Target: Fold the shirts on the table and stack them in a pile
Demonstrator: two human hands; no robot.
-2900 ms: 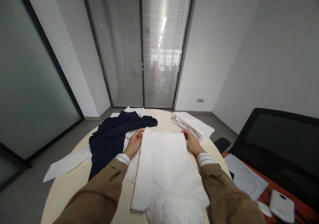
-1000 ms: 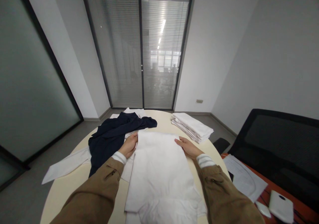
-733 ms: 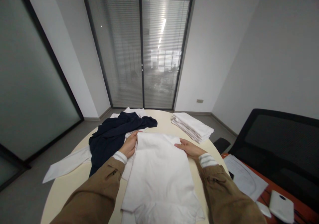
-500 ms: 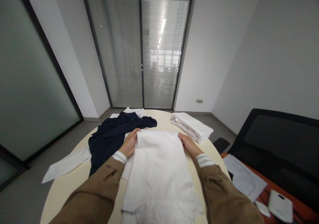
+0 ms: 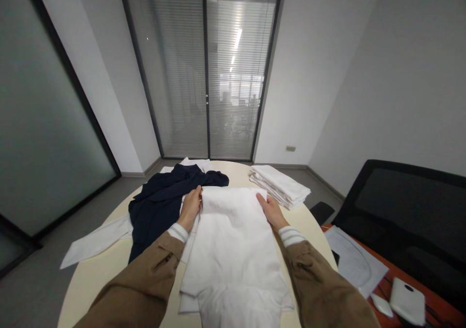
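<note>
A white garment (image 5: 233, 245) lies folded lengthways on the round cream table (image 5: 102, 274) in front of me. My left hand (image 5: 191, 206) grips its far left corner, fingers curled round the edge. At the far right corner my right hand (image 5: 268, 208) holds the cloth in the same way. Both sleeves are brown with striped white cuffs. The garment's near end hangs over the table's front edge.
A dark navy garment (image 5: 163, 199) lies crumpled to the left, over other white cloth (image 5: 94, 240). A stack of folded white cloths (image 5: 280, 184) sits at the far right. To the right are a black chair (image 5: 407, 206), papers (image 5: 355, 262) and white devices (image 5: 406, 299).
Both hands slid back toward me along the garment's sides, then moved forward to its far corners and closed on them. The far end of the cloth now lies a little farther away.
</note>
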